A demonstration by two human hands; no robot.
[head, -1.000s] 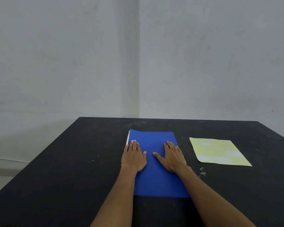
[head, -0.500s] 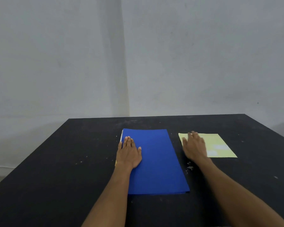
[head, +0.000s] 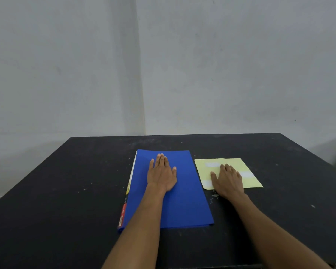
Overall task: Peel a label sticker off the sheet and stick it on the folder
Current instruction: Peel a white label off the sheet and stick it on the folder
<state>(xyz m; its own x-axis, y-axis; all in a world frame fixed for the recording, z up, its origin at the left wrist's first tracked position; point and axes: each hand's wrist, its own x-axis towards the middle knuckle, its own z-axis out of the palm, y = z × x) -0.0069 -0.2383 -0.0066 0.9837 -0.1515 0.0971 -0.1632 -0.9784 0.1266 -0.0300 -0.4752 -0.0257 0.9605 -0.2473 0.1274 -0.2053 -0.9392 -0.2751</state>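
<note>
Blue folder [head: 182, 200] lies on the black table [head: 66, 200] under the flat, open left hand [head: 162, 176], while the open right hand [head: 228, 181] rests on the yellow sticker sheet [head: 248, 181], gripping nothing.

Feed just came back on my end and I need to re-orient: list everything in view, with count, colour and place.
table: one, black, speckled with pale marks, fills the lower half of the view
walls: two, grey-white, meeting in a corner behind the table
folder: one, blue, closed, flat at table centre, red and yellow print along its left edge
label sheet: one, pale yellow, flat on the table just right of the folder
labels: white patches on the sheet, at least three showing, some hidden by the hand
left hand: flat, palm down on the folder's upper half
right hand: flat, fingers spread, on the sheet's lower left part
</note>
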